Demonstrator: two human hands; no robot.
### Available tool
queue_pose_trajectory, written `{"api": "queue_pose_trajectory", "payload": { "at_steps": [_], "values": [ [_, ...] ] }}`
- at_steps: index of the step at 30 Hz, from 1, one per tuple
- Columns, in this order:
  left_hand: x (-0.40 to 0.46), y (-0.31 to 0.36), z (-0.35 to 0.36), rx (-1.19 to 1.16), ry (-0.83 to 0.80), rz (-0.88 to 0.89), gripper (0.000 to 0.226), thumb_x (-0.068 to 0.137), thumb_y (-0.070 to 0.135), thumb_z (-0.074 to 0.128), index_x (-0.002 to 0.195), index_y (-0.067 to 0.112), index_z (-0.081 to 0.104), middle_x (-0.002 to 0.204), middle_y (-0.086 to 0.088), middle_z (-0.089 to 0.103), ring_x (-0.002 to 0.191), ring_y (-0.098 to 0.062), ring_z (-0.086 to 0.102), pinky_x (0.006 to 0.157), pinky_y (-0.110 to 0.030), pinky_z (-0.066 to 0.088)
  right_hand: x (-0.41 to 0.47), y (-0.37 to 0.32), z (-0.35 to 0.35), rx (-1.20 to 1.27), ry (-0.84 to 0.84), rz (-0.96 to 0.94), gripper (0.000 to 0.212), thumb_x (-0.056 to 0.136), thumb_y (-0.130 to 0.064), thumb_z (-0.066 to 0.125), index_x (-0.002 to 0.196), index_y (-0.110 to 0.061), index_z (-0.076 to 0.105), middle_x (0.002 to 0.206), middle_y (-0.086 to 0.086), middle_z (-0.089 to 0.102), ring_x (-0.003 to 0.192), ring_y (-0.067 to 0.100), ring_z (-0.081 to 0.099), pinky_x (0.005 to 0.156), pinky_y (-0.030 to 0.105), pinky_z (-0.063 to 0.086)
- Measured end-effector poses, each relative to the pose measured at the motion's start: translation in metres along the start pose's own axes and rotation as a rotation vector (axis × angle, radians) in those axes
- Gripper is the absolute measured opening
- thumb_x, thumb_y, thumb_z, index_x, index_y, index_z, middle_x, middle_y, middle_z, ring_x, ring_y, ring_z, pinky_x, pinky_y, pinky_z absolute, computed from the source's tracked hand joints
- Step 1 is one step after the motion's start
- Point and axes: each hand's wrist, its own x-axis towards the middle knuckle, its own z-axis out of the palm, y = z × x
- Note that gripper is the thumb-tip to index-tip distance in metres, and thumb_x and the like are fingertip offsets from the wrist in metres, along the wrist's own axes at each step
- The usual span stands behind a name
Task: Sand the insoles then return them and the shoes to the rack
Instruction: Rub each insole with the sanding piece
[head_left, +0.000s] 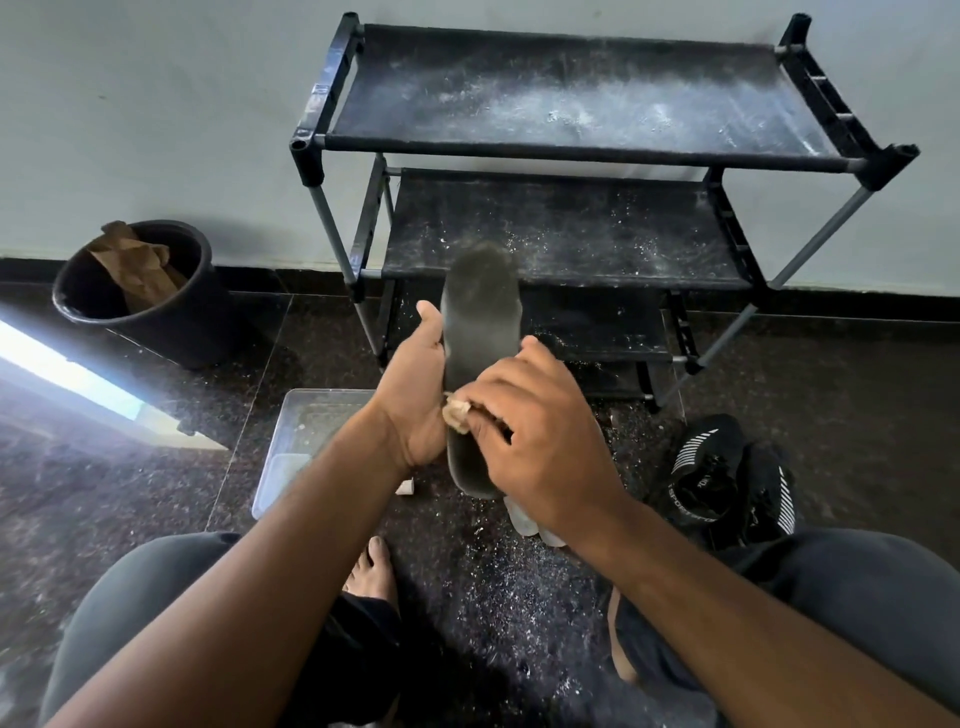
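Head view: a dark speckled floor (156, 467) is seen running up to a black skirting and a pale wall, and open floor is left on the near left, between the bucket and the person's knee. A black shoe rack (582, 150) is stood against the wall, its 3 fabric shelves dusted with white grit; its front legs come down just beyond the hands. A dark grey insole (475, 322) is held above the floor in front of the rack, toe end pointing away toward the middle shelf. It is gripped along its left edge by the left hand (421, 395), palm turned inward and thumb raised against the edge, the other fingers hidden behind it. The right hand (540, 431) is laid over the insole's heel half with its fingers curled around a small tan piece of sandpaper (457, 413), which is pressed onto the surface. Both forearms are stretched forward from the knees. A pair of black shoes (727, 478) with white stripes is set on the floor at the right, near the rack's front right leg. A clear plastic tub (291, 452) lies below the left wrist; its contents cannot be made out. A black bucket (135, 291) stands by the wall at the left, with crumpled brown paper (137, 265) inside.
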Motion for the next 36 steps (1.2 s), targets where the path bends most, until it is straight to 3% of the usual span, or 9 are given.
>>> {"api": "queue_pose_trajectory", "payload": {
  "at_steps": [6, 11, 15, 19, 23, 27, 29, 33, 36],
  "values": [
    [-0.001, -0.021, 0.009, 0.030, -0.062, -0.076, 0.074, 0.108, 0.063, 0.024, 0.140, 0.006, 0.060, 0.128, -0.013, 0.069, 0.117, -0.024, 0.068, 0.104, -0.036, 0.053, 0.010, 0.023, -0.004, -0.090, 0.096, 0.157, 0.005, 0.087, -0.015, 0.072, 0.091, -0.012, 0.075, 0.084, -0.003, 0.065, 0.087, 0.021, 0.052, 0.076, 0.044, 0.048],
    [-0.002, -0.009, 0.001, 0.100, 0.013, -0.028, 0.082, 0.107, 0.065, 0.019, 0.143, 0.001, 0.057, 0.140, -0.016, 0.065, 0.121, -0.023, 0.068, 0.093, -0.030, 0.059, 0.003, 0.003, 0.004, 0.096, -0.016, 0.071, 0.005, 0.086, -0.008, 0.070, 0.087, -0.010, 0.075, 0.085, -0.003, 0.065, 0.089, 0.019, 0.052, 0.082, 0.040, 0.047],
    [-0.004, 0.004, -0.003, 0.015, 0.026, 0.026, 0.079, 0.107, 0.066, 0.019, 0.145, 0.008, 0.056, 0.143, -0.015, 0.063, 0.102, -0.022, 0.065, 0.088, -0.030, 0.059, -0.004, -0.007, 0.008, 0.118, -0.083, -0.036, 0.005, 0.085, -0.008, 0.071, 0.084, -0.010, 0.075, 0.083, -0.004, 0.068, 0.088, 0.021, 0.054, 0.095, 0.044, 0.043],
    [-0.002, -0.005, 0.001, 0.009, -0.014, -0.032, 0.083, 0.107, 0.066, 0.021, 0.141, -0.001, 0.058, 0.146, -0.019, 0.059, 0.122, -0.025, 0.063, 0.087, -0.030, 0.062, 0.000, -0.002, 0.005, -0.012, -0.023, -0.002, 0.010, 0.088, -0.010, 0.065, 0.086, -0.011, 0.074, 0.085, -0.002, 0.066, 0.088, 0.021, 0.053, 0.084, 0.043, 0.045],
    [0.001, -0.008, 0.005, 0.045, -0.049, -0.053, 0.086, 0.107, 0.066, 0.020, 0.146, -0.004, 0.052, 0.147, -0.020, 0.058, 0.124, -0.025, 0.065, 0.089, -0.031, 0.061, 0.004, 0.001, 0.004, 0.006, 0.068, 0.076, 0.010, 0.087, -0.008, 0.064, 0.086, -0.009, 0.074, 0.084, 0.000, 0.065, 0.088, 0.021, 0.053, 0.083, 0.042, 0.047],
    [-0.002, 0.010, -0.005, -0.079, -0.048, 0.003, 0.094, 0.105, 0.068, 0.013, 0.129, -0.002, 0.069, 0.131, -0.010, 0.061, 0.090, -0.017, 0.056, 0.076, -0.026, 0.051, -0.010, -0.014, 0.008, 0.080, -0.025, -0.043, 0.005, 0.088, -0.009, 0.070, 0.087, -0.008, 0.075, 0.085, 0.000, 0.067, 0.089, 0.021, 0.054, 0.093, 0.045, 0.046],
    [-0.003, 0.013, -0.007, -0.136, -0.043, 0.023, 0.097, 0.105, 0.068, 0.011, 0.120, -0.003, 0.074, 0.143, -0.009, 0.055, 0.083, -0.014, 0.052, 0.071, -0.024, 0.046, -0.015, -0.019, 0.011, 0.023, -0.036, -0.087, 0.006, 0.090, -0.012, 0.070, 0.089, -0.009, 0.075, 0.086, -0.001, 0.068, 0.088, 0.023, 0.056, 0.087, 0.047, 0.047],
    [-0.003, 0.006, 0.000, -0.109, -0.025, 0.007, 0.094, 0.106, 0.066, 0.017, 0.114, -0.006, 0.076, 0.152, -0.012, 0.049, 0.106, -0.021, 0.059, 0.091, -0.029, 0.051, -0.007, -0.012, 0.008, -0.055, 0.018, -0.049, 0.008, 0.090, -0.010, 0.066, 0.089, -0.010, 0.073, 0.088, 0.000, 0.067, 0.093, 0.023, 0.054, 0.087, 0.044, 0.046],
    [-0.002, -0.004, 0.006, -0.014, -0.041, -0.034, 0.085, 0.108, 0.064, 0.022, 0.136, -0.005, 0.063, 0.150, -0.019, 0.055, 0.128, -0.027, 0.061, 0.097, -0.033, 0.059, 0.002, -0.004, 0.006, -0.072, 0.073, 0.018, 0.010, 0.090, -0.009, 0.063, 0.087, -0.008, 0.073, 0.086, 0.001, 0.066, 0.089, 0.024, 0.055, 0.080, 0.045, 0.046]
  ]
}}
